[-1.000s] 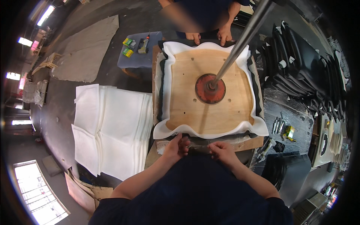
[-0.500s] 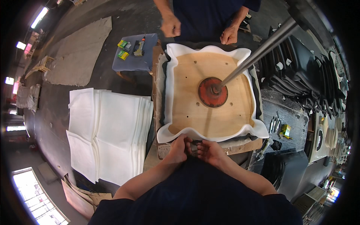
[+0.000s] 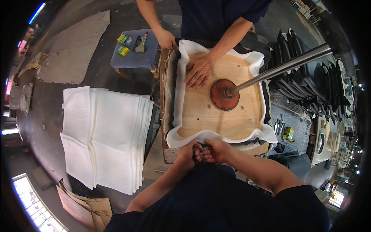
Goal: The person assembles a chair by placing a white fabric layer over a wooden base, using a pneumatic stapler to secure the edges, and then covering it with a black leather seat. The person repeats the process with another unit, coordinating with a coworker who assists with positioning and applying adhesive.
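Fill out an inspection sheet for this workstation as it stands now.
Surface: wooden board on a bench, white fabric wrapped up round its edges.
Job's things: red disc pressed on the board by a steel rod.
Clutter: stack of white sheets at left; small table with a tool and small boxes.
Hands: left hand and right hand meet at the near fabric edge, fingers bunched together; what they grip cannot be told. A co-worker's hand lies flat on the board.
Cables: nothing seen.
Surroundings: dark parts stacked at right; cardboard on the floor.
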Demonstrator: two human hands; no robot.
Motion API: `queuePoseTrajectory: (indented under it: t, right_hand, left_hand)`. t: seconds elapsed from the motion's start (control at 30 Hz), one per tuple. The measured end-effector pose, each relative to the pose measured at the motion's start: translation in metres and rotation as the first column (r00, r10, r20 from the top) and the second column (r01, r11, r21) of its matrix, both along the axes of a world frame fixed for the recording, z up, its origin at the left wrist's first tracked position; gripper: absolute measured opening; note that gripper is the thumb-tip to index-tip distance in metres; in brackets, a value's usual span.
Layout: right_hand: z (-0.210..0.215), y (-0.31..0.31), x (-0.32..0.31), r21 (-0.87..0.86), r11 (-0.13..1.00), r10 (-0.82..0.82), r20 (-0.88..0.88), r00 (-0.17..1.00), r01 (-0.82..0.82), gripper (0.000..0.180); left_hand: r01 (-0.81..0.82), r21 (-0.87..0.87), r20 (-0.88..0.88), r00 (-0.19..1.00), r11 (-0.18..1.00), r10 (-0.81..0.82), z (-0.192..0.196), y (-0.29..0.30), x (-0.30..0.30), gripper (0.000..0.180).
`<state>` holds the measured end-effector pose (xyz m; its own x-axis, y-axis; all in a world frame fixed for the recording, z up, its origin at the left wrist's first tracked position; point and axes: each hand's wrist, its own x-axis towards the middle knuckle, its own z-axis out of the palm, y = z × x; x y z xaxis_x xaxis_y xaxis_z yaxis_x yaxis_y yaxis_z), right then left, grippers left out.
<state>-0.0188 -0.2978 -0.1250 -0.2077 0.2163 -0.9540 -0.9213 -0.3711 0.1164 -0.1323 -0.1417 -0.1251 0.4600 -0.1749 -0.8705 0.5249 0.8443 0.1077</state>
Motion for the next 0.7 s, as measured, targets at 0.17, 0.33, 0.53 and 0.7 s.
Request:
queuePoseTrajectory:
  t: [0.17, 0.33, 0.53, 0.7]
  right_hand:
    - [0.006, -0.002, 0.003, -0.004, 1.000, 0.021, 0.063, 0.998, -0.021, 0.050]
    - [0.012, -0.002, -0.003, 0.006, 1.000, 0.011, 0.156, 0.988, -0.012, 0.047]
    - [0.016, -0.002, -0.020, 0.078, 0.997, -0.017, 0.375, 0.927, -0.014, 0.050]
    - [0.023, -0.002, -0.023, 0.044, 0.999, -0.025, 0.419, 0.907, 0.007, 0.051]
  left_hand:
    - [0.222, 0.159, -0.037, 0.975, 0.962, -0.219, 0.017, 0.003, -0.004, 0.051]
    - [0.330, 0.148, -0.190, 0.935, 0.932, -0.301, 0.031, -0.006, 0.015, 0.069]
    - [0.439, 0.329, -0.259, 0.894, 0.836, -0.367, 0.017, -0.013, 0.026, 0.064]
    - [0.504, 0.344, -0.295, 0.859, 0.793, -0.418, 0.009, -0.013, 0.041, 0.051]
